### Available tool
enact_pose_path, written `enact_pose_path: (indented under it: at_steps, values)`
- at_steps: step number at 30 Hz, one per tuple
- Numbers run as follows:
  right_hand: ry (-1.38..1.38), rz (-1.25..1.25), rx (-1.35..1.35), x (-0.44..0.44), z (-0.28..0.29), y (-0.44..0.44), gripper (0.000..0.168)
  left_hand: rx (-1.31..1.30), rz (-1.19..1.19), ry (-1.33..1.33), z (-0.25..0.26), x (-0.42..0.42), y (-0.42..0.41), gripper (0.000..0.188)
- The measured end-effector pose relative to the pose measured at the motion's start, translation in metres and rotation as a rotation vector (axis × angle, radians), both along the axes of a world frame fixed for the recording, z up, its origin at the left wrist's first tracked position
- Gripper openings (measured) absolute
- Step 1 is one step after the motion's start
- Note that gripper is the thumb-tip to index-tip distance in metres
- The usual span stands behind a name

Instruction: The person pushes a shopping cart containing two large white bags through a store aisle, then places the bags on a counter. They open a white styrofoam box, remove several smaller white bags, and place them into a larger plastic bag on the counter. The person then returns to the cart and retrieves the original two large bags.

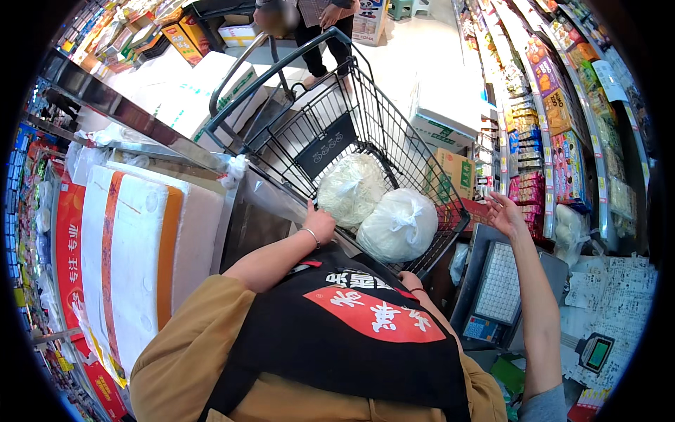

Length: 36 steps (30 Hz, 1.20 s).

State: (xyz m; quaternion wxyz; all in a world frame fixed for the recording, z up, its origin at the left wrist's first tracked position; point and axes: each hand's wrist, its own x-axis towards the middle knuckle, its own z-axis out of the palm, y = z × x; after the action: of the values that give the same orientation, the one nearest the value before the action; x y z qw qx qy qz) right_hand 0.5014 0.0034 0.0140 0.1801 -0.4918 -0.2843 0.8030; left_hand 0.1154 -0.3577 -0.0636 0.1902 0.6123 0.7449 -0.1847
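Observation:
A black wire shopping cart (398, 113) stands at an angle before me. Two tied, translucent plastic bags with pale contents, one bag (352, 184) behind the other bag (398, 224), lie in its basket. My left hand (319, 222), with a silver bangle, is closed over the basket's near side rim, close to the farther bag. By the cart's near corner is my right hand (411, 282), with a red cord at the wrist; my apron and the rim hide much of it, so its grasp is unclear. A black apron with a red patch covers my front.
Another person's bare arm (538, 295) reaches in from the right, over a weighing scale (495, 285). A person stands beyond the cart handle. White foam boxes (134, 248) stand left, cartons (445, 118) beyond the cart. Snack shelves (548, 121) line the right.

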Motion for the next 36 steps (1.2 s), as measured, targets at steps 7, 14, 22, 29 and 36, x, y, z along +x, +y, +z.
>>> enact_pose_path:
  at_steps: [7,14,22,29,36]
  values:
    - [0.007,-0.063,-0.09,-0.002,0.001,0.006,0.027,0.079,-0.021,0.015,-0.001,-0.001,-0.003,0.023]
    - [-0.006,-0.035,-0.052,-0.002,-0.005,0.018,0.027,0.026,0.011,0.008,-0.014,-0.006,-0.006,0.022]
    - [-0.062,-0.084,0.028,0.024,-0.005,0.04,0.026,0.01,-0.007,-0.013,-0.005,-0.005,-0.004,0.024]
    - [-0.293,-0.089,0.387,0.014,-0.047,-0.067,0.026,0.151,-0.009,-0.041,-0.019,-0.006,-0.007,0.019]
    - [-0.682,0.959,0.858,-0.048,-0.162,-0.27,0.026,0.1,0.0,0.0,-0.015,-0.007,-0.011,0.022]
